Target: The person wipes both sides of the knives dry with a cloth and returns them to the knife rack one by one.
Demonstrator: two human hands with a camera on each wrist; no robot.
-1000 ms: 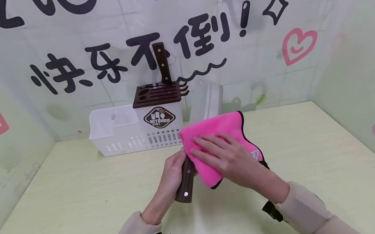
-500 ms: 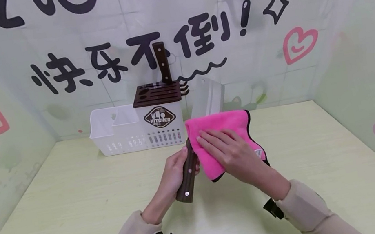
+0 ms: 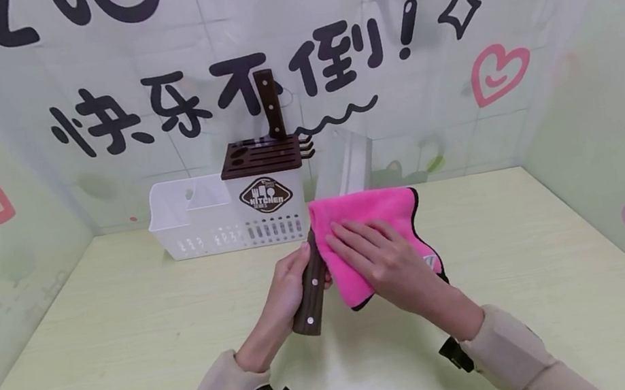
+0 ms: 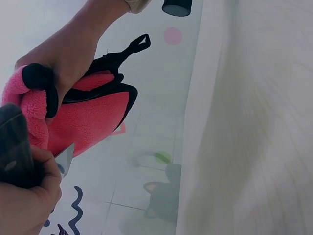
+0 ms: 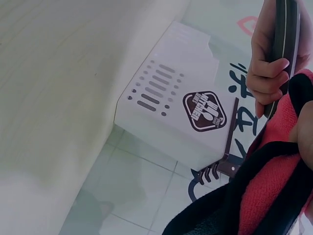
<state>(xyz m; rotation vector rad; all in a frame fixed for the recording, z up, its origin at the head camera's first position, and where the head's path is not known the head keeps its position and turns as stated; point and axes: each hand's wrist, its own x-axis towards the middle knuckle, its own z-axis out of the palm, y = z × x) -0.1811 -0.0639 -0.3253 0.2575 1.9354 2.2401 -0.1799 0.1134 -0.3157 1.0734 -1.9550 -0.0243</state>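
In the head view my left hand (image 3: 285, 289) grips the dark wooden handle of a cleaver (image 3: 346, 162), whose broad blade points up and away from me. A pink cloth (image 3: 361, 207) with black edging covers the lower blade. My right hand (image 3: 386, 265) lies over it, fingers across the top. In the left wrist view the cloth (image 4: 88, 122) is folded about the blade, and the right thumb is on its underside; a bit of bare blade (image 4: 66, 159) shows beside the left hand. The right wrist view shows the left fingers (image 5: 269, 78) curled round the handle.
Behind the hands stands a white knife holder (image 3: 266, 196) with a brown slotted top, one knife handle (image 3: 270, 105) upright in it, and hooks on its right side. An open bin (image 3: 186, 219) adjoins it on the left. Printed walls enclose the pale table (image 3: 127, 350).
The cloth and my right hand have shifted up and right along the blade, then slightly back down. The cleaver has moved only a little; my left hand keeps its grip.
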